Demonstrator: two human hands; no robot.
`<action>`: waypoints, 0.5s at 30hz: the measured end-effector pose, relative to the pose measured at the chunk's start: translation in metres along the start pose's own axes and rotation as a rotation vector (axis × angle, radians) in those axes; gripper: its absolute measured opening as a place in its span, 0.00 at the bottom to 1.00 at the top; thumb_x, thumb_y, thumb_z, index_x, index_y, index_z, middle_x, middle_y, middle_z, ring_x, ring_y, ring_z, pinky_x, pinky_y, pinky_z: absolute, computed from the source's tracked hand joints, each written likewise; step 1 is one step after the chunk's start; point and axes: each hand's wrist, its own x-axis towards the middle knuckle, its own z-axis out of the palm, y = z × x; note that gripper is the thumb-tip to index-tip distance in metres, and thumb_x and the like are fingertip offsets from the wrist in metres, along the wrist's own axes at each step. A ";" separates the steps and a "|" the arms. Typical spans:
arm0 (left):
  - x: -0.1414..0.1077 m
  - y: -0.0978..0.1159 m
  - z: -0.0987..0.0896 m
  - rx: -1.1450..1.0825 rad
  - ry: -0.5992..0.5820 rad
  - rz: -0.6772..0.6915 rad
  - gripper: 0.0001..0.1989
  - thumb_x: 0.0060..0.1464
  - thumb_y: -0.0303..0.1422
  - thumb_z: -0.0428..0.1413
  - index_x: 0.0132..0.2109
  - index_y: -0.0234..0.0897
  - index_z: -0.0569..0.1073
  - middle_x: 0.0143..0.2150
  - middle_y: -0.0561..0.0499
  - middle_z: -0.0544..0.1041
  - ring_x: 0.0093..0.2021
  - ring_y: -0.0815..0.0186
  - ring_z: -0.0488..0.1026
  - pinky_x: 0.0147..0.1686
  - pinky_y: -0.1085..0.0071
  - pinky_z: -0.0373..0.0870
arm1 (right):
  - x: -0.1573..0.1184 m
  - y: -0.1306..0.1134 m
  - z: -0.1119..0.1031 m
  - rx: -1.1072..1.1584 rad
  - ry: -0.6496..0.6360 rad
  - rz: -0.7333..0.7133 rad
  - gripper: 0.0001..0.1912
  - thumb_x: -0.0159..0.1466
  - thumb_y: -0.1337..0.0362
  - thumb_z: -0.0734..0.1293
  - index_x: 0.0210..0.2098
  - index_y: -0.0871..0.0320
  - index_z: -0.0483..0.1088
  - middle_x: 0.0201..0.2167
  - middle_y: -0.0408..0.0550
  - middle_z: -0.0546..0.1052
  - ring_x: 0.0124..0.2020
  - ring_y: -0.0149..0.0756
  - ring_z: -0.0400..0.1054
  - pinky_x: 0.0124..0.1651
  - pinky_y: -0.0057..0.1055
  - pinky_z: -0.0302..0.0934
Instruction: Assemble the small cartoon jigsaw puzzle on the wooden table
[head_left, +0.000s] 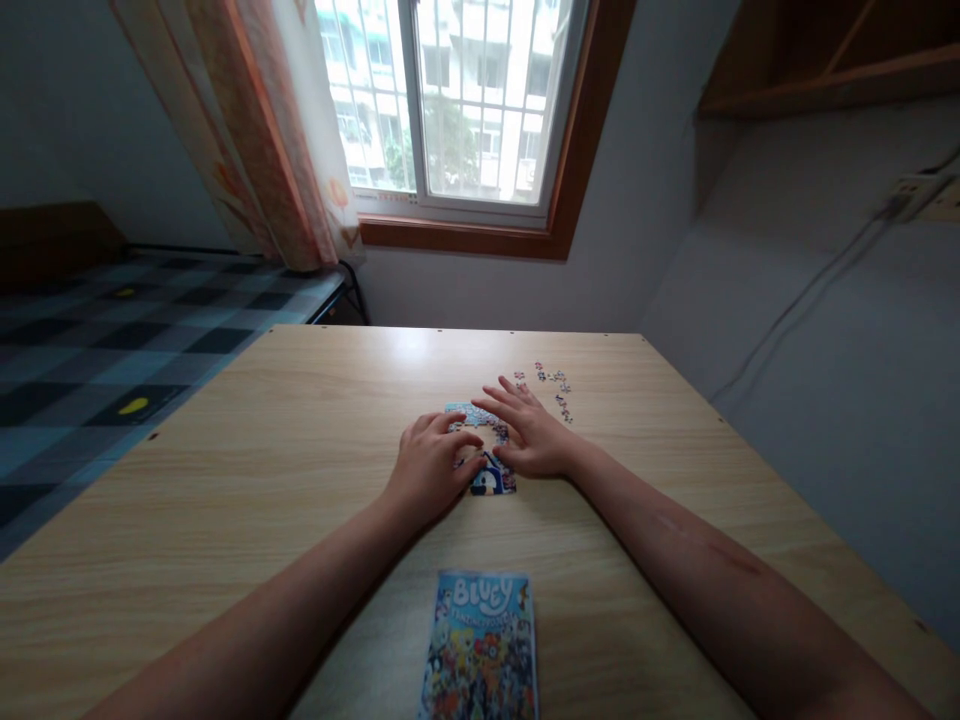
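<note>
A partly joined jigsaw puzzle [493, 480] lies on the wooden table, its middle showing bare tabletop. On its left side rests my left hand [435, 455], fingers curved and apart over the edge pieces; no piece shows between them. My right hand [529, 430] lies over the puzzle's right side with its fingers spread. Both hands cover parts of the puzzle. Beyond my right hand, several loose puzzle pieces [561, 380] are scattered. Nearer to me lies a blue picture card or box [482, 640] with "Bluey" printed across its top.
The pale wooden table [300, 430] reaches toward a barred window [480, 110]. To the left stands a bed with a checked cover [187, 310], beside a curtain [255, 130]. A cable [802, 285] hangs from the socket on the right wall, below a wooden shelf [832, 85].
</note>
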 end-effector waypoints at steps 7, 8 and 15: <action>-0.001 0.002 -0.001 0.006 -0.012 0.025 0.05 0.56 0.38 0.63 0.40 0.51 0.84 0.55 0.48 0.78 0.57 0.47 0.69 0.56 0.43 0.66 | 0.000 -0.002 -0.002 0.009 0.026 0.000 0.41 0.60 0.64 0.69 0.71 0.46 0.55 0.74 0.50 0.53 0.76 0.53 0.35 0.73 0.65 0.34; -0.001 0.001 -0.001 -0.002 -0.004 0.025 0.05 0.56 0.38 0.63 0.40 0.50 0.84 0.55 0.47 0.78 0.57 0.48 0.69 0.56 0.43 0.66 | 0.000 -0.001 -0.002 0.016 0.054 0.002 0.40 0.61 0.65 0.68 0.71 0.46 0.55 0.74 0.50 0.54 0.76 0.52 0.35 0.73 0.64 0.34; 0.004 -0.007 -0.002 -0.086 0.126 -0.012 0.08 0.62 0.36 0.58 0.41 0.47 0.83 0.53 0.47 0.79 0.54 0.54 0.71 0.56 0.47 0.68 | -0.001 0.009 0.001 -0.030 0.431 0.059 0.30 0.64 0.67 0.61 0.66 0.53 0.63 0.67 0.53 0.66 0.74 0.50 0.45 0.74 0.61 0.37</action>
